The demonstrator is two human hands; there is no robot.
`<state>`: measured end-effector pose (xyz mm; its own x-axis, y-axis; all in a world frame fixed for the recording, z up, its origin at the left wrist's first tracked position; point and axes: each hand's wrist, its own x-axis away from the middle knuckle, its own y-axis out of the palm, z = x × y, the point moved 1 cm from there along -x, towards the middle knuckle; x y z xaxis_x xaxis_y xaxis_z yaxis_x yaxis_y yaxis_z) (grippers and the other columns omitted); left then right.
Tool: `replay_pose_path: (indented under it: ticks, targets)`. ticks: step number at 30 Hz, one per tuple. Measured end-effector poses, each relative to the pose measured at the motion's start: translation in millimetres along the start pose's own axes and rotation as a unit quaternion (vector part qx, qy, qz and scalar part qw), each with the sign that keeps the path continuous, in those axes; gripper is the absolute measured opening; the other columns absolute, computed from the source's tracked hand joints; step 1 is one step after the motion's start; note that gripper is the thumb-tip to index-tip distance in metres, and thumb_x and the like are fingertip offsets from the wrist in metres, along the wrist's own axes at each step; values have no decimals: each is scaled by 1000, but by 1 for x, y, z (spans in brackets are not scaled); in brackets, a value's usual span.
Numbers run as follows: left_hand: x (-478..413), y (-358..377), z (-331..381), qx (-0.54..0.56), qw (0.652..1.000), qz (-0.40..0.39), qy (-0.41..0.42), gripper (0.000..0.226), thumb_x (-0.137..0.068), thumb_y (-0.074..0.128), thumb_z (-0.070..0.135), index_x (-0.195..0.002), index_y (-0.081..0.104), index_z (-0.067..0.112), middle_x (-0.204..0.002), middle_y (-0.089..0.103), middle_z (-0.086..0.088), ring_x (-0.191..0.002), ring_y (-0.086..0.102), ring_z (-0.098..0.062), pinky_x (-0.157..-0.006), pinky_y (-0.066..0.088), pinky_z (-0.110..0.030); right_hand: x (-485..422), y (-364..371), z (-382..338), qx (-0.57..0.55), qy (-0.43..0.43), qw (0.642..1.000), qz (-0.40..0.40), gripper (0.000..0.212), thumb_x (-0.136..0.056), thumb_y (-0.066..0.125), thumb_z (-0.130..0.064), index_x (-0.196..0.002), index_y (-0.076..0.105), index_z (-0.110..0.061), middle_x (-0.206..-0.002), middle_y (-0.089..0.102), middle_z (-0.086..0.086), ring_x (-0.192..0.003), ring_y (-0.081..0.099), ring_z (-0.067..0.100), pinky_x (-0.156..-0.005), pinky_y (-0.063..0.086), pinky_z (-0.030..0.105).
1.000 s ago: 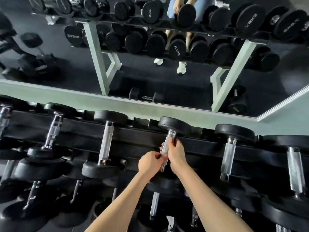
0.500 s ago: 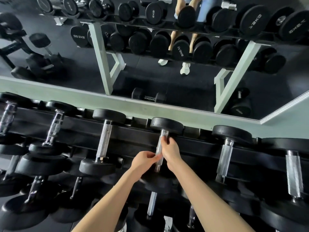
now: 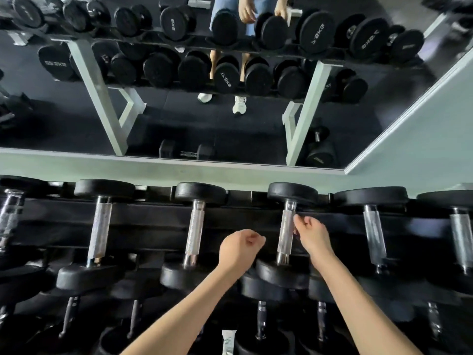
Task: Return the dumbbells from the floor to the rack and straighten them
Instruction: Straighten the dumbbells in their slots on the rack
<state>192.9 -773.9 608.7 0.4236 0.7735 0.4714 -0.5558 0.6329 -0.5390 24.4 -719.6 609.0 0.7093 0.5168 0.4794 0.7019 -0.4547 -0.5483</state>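
Note:
A black dumbbell with a chrome handle lies across the top tier of the black rack, in line with its neighbours. My right hand hovers just right of that handle with loosely bent fingers; the fingertips are at the handle's edge and do not wrap it. My left hand is left of the handle, curled into a loose fist with nothing in it. A neighbouring dumbbell lies further left on the same tier.
More dumbbells fill the lower tiers. A wall mirror above the rack reflects a hex dumbbell and round dumbbells on the dark floor, the rack's pale legs, and my legs and shoes.
Both hands gripped the dumbbell's handle earlier; now both have let go. The left hand has drawn back to the left, and the view has shifted left.

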Motion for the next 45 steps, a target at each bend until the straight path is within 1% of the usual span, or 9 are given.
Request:
replay_pose_path:
  ticks: [2, 5, 10, 18, 31, 37, 39, 41, 45]
  targets:
    - [-12, 23, 4, 16, 998, -50, -22, 38, -89, 58, 43, -114, 67, 16, -113, 70, 3, -108, 63, -14, -89, 46, -25, -9, 14, -1, -84, 28, 994, -59, 29, -96, 53, -30, -91, 60, -2, -83, 65, 5, -75, 62, 17, -64, 50, 15]
    - [-27, 48, 8, 6, 996, -80, -32, 36, -89, 56, 45, -98, 68, 13, -94, 70, -3, -90, 64, -21, -82, 47, -33, -17, 34, -4, -235, 85, 964, -88, 31, -97, 49, -31, -88, 59, -2, -91, 69, 13, -83, 68, 26, -83, 56, 40]
    - [-34, 70, 7, 15, 998, -58, -34, 44, -89, 55, 46, -60, 41, 16, -55, 40, 4, -52, 37, -14, -50, 25, -29, -17, 40, -3, -227, 92, 968, -57, 23, -96, 51, -37, -89, 54, -15, -75, 63, 6, -61, 59, 19, -60, 52, 33]
    - [-26, 77, -2, 97, 994, -23, -48, 36, -91, 56, 40, -83, 70, 7, -62, 55, 2, -57, 47, -11, -58, 37, -25, -15, 49, 0, -202, 74, 975, -57, 29, -96, 52, -32, -115, 54, -11, -76, 60, 5, -65, 57, 17, -58, 49, 28]
    - [-18, 83, -3, 157, 985, -20, -65, 24, -91, 57, 35, -77, 67, 19, -78, 63, -1, -73, 55, -14, -69, 42, -29, -14, 49, 4, -197, 53, 977, -67, 22, -96, 52, -31, -105, 52, -11, -70, 54, 4, -59, 51, 14, -55, 46, 27]
    - [-12, 76, 7, 164, 984, -20, -68, 19, -89, 60, 34, -71, 58, 32, -76, 62, 10, -74, 56, -8, -73, 45, -24, -13, 42, 1, -119, 38, 989, -81, 39, -96, 48, -39, -120, 51, -8, -95, 64, 5, -85, 63, 20, -76, 52, 34]
    - [-7, 72, 7, 177, 981, 3, -77, 8, -87, 63, 34, -87, 63, 26, -84, 61, 14, -85, 59, -7, -81, 47, -23, -12, 35, 7, -58, 25, 995, -81, 54, -94, 49, -46, -134, 46, -9, -121, 60, 8, -111, 59, 26, -90, 49, 37]
    - [1, 66, 4, 171, 981, 35, -80, 28, -86, 65, 34, -108, 63, 18, -96, 62, 12, -94, 58, -8, -86, 46, -21, -6, 25, 17, -17, 6, 998, -63, 62, -92, 49, -49, -141, 41, -11, -137, 53, 9, -123, 53, 28, -100, 46, 40]
    - [27, 54, -7, 159, 981, 75, -81, 31, -85, 66, 31, -112, 64, 16, -98, 62, 11, -100, 60, -10, -88, 44, -21, 17, -2, 36, 5, -37, 999, -30, 51, -97, 46, -39, -138, 43, -9, -132, 57, 11, -120, 55, 28, -94, 43, 35]
